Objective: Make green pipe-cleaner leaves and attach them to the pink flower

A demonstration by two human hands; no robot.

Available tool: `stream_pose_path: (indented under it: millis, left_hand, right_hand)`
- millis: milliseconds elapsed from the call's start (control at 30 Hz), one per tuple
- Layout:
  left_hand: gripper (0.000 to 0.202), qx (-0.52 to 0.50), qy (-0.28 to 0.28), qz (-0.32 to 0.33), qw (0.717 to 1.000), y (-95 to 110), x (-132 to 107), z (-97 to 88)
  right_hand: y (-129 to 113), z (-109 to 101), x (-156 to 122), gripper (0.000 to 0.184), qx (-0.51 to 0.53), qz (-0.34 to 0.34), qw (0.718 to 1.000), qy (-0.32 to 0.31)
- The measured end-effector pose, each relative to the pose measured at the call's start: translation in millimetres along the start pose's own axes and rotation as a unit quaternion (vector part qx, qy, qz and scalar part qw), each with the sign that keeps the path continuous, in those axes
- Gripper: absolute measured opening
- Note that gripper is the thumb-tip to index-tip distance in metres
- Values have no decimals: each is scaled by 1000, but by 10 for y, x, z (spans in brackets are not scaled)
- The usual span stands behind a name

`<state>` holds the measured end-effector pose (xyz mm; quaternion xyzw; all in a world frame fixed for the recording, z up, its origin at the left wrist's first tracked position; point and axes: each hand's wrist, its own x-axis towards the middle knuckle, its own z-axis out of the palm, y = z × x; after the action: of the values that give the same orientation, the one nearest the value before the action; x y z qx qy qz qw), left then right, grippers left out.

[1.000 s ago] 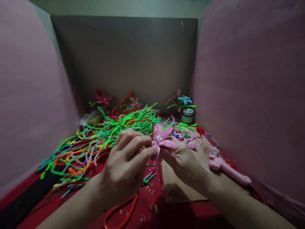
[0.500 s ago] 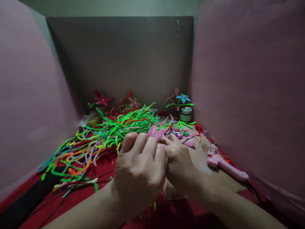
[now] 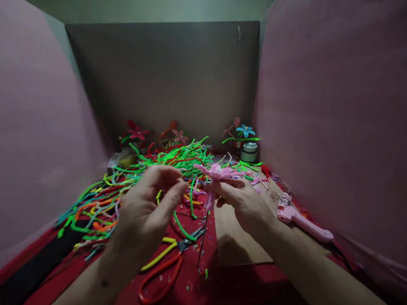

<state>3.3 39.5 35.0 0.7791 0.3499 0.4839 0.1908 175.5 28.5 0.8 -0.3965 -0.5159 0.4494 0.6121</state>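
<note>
A pink pipe-cleaner flower is pinched between the thumb and fingers of my right hand, its petals spreading out to both sides and one hanging down. To its left hovers my left hand, fingers curled, thumb and fingertips slightly apart, with nothing visible between them. On the red cloth below lie pliers with one yellow and one red handle. A thin dark wire runs down below the flower; whether it joins the flower I cannot tell.
A heap of mostly green pipe cleaners spreads across the back and left. A cardboard sheet lies on the right, with a pink glue gun beside it. Finished flowers and a lidded jar stand behind. Pink side panels enclose the space.
My left hand has come away from the flower and moved left and toward me. The flower stays in my right hand, now showing its spread petals. The pliers have come into view.
</note>
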Motion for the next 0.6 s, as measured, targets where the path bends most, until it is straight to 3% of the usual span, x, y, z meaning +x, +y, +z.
stream_pose_path:
  millis: [67, 133, 233, 333, 400, 600]
  left_hand:
    - [19, -78, -128, -59, 987, -62, 3, 152]
    - [23, -88, -166, -64, 980, -118, -6, 309]
    - [17, 57, -118, 19, 991, -216, -30, 463]
    - [9, 175, -72, 116, 975, -333, -32, 510]
    - [13, 171, -66, 143, 973, -399, -19, 510]
    - [9, 109, -54, 126, 985, -445, 12, 488]
  right_hand:
    - [28, 30, 8, 19, 18, -2, 999, 34]
    - [50, 70, 3, 18, 27, -18, 998, 55]
    - [69, 118, -6, 17, 32, -41, 997, 53]
    - [89, 133, 4, 18, 8, -52, 998, 40]
    - [109, 127, 20, 18, 6, -56, 998, 15]
    - [142, 86, 71, 16, 16, -52, 998, -33]
